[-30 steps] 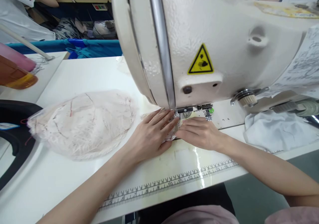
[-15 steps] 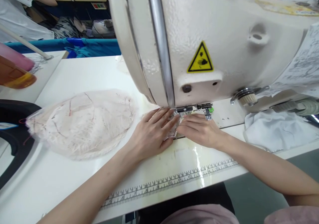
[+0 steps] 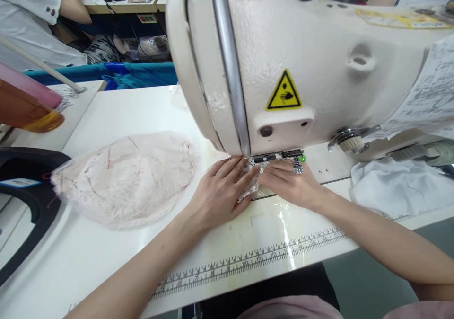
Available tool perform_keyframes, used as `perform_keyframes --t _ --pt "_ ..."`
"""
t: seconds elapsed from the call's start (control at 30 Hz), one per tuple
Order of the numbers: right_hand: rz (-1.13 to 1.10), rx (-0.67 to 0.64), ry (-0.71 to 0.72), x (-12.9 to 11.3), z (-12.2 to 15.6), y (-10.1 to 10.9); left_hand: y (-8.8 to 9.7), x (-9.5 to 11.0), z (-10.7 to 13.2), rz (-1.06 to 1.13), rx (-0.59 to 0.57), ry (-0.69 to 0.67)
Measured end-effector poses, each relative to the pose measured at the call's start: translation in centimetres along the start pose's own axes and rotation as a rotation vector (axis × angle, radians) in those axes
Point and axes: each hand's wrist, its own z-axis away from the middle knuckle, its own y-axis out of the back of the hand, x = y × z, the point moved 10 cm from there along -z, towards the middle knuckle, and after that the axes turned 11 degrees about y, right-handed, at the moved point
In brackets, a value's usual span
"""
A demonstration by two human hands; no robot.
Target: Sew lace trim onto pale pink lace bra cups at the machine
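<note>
Beneath the head of a sewing machine (image 3: 276,73), a small piece of white lace fabric (image 3: 252,186) lies on the bed, mostly covered by my hands. My left hand (image 3: 222,186) is flat on it with fingers stretched toward the needle area, pressing the cloth down. Close by on the other side, my right hand (image 3: 289,179) has its fingers bent together at the lace edge, beside the presser foot area; the fingertips are partly hidden. The needle itself is hidden behind the machine head and fingers.
A sheer pale bundle (image 3: 131,181) with loose threads lies left on the white table (image 3: 117,115). White cloth (image 3: 397,186) sits at the right. A printed ruler (image 3: 244,264) runs along the front edge. Thread cones (image 3: 31,103) stand far left. A person in white (image 3: 31,25) is across the table.
The view has shifted slightly, so the machine and table appear a little lower and to the right. Both hands stay by the needle area, with slightly more lace showing between them.
</note>
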Motion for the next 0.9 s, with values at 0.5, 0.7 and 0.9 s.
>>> perform_keyframes --t 0.5,0.7,0.9 --pt "0.020 -0.090 -0.031 0.5 0.0 0.0 1.9 1.6 1.0 0.019 0.174 -0.143" --pt "-0.130 -0.057 -0.015 -0.3 0.4 -1.1 1.8 0.7 0.7 0.062 0.162 -0.088" --pt "-0.093 -0.054 -0.012 -0.7 0.0 -1.4 1.8 -0.2 0.2 0.104 0.151 -0.035"
